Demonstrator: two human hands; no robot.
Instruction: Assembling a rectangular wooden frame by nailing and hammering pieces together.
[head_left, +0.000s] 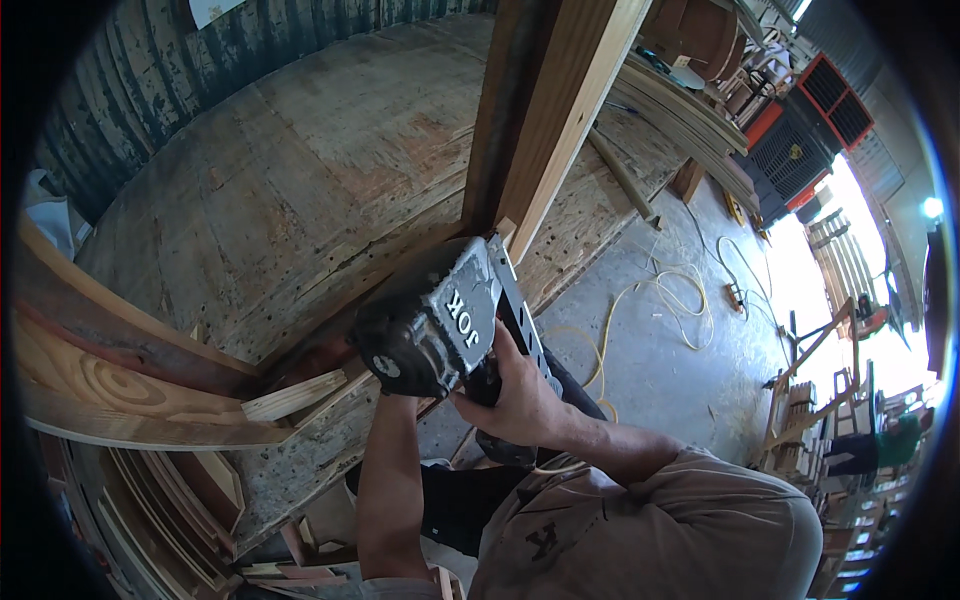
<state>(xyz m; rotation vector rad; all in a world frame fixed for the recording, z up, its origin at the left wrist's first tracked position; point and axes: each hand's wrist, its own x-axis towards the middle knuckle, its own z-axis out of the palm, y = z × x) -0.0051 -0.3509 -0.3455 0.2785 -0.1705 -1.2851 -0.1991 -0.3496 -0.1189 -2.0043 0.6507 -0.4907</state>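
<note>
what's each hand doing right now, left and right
left hand: up under the nail gun, fingers hidden, grip cannot be told
right hand: closed around the nail gun's handle

Nail gun [440, 325]: black and grey body, scuffed, with a silver perforated magazine along its right side. Tilted, nose pressed against the base of an upright wooden post [545, 110] above the plywood bench.

This is a woodworking shop. A rough plywood bench top [300, 170] fills the far left, offcuts and curved boards [120, 390] pile up at the near left, planks [690, 120] are stacked far right, and a yellow hose [660, 290] snakes over the concrete floor [660, 370].
</note>
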